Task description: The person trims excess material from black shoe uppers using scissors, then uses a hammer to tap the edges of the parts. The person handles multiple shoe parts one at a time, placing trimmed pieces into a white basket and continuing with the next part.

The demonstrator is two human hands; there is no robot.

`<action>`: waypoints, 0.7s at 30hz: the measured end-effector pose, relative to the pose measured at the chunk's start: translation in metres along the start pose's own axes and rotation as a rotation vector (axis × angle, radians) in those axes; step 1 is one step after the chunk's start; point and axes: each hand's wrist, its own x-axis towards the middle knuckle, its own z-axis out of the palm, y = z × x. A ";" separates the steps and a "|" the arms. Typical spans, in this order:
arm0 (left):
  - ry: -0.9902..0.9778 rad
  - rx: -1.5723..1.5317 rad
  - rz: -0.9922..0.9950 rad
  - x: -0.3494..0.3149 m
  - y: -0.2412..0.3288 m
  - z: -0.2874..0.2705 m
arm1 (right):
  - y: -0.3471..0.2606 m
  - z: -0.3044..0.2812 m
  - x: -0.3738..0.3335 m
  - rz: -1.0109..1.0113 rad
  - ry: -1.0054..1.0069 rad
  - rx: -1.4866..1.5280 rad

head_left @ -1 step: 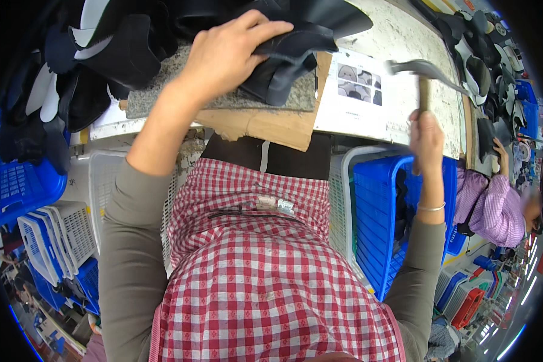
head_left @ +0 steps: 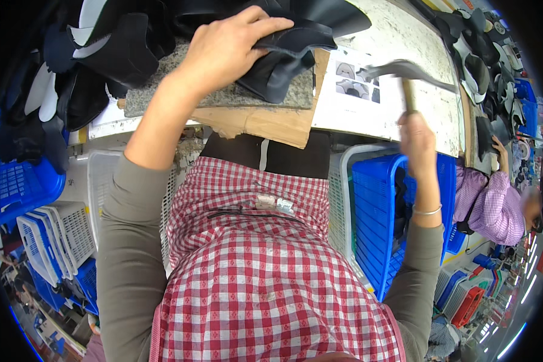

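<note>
My left hand point(head_left: 226, 51) presses down on and grips a folded black leather piece point(head_left: 277, 75), like part of a boot upper; some of its fingers are hidden behind the leather. Under the leather lies a rough grey stone slab point(head_left: 217, 96), with a torn brown cardboard sheet point(head_left: 271, 125) below it. Off to the right, my right hand point(head_left: 419, 142) is wrapped round the wooden handle of a hammer point(head_left: 409, 90). The hammer is raised, apart from the leather, and its dark metal head is blurred.
A printed sheet with pictures point(head_left: 350, 99) lies on the white worktable point(head_left: 398, 36). More black leather pieces point(head_left: 127, 48) are heaped at the left. Blue crates point(head_left: 374, 211) stand below the table's edge. At the far right sits another person in a checked purple top point(head_left: 495, 205).
My right hand has swung left with the hammer, bringing it nearer the leather. My left hand stays almost where it was on the leather.
</note>
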 end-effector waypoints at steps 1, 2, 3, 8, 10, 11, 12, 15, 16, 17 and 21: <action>-0.094 -0.161 -0.018 0.003 -0.004 -0.005 | -0.014 0.013 -0.011 -0.100 -0.071 -0.073; -0.089 -0.139 0.016 0.006 -0.004 -0.006 | -0.029 0.024 -0.018 -0.254 -0.171 -0.133; -0.086 -0.153 0.008 0.006 -0.005 -0.009 | -0.046 0.036 -0.018 -0.313 -0.176 -0.180; -0.004 -0.190 -0.056 0.006 -0.007 -0.008 | -0.118 0.097 0.028 -0.381 -0.137 -0.241; -0.054 -0.261 -0.153 0.012 -0.010 -0.006 | -0.135 0.100 0.039 -0.584 -0.162 -0.421; -0.069 -0.209 -0.149 0.016 -0.012 -0.005 | -0.141 0.101 0.047 -0.608 -0.217 -0.545; -0.087 -0.221 -0.111 0.021 -0.014 -0.007 | -0.144 0.097 0.048 -0.667 -0.145 -0.478; -0.156 -0.255 -0.099 0.032 -0.017 -0.011 | -0.146 0.084 0.044 -0.409 -0.139 -0.356; -0.166 -0.271 -0.101 0.033 -0.017 -0.012 | -0.142 0.085 0.044 -0.461 -0.184 -0.371; -0.205 -0.272 -0.137 0.037 -0.017 -0.012 | -0.138 0.089 0.044 -0.459 -0.241 -0.405; -0.199 -0.319 -0.132 0.038 -0.018 -0.014 | -0.125 0.094 0.045 -0.481 -0.240 -0.419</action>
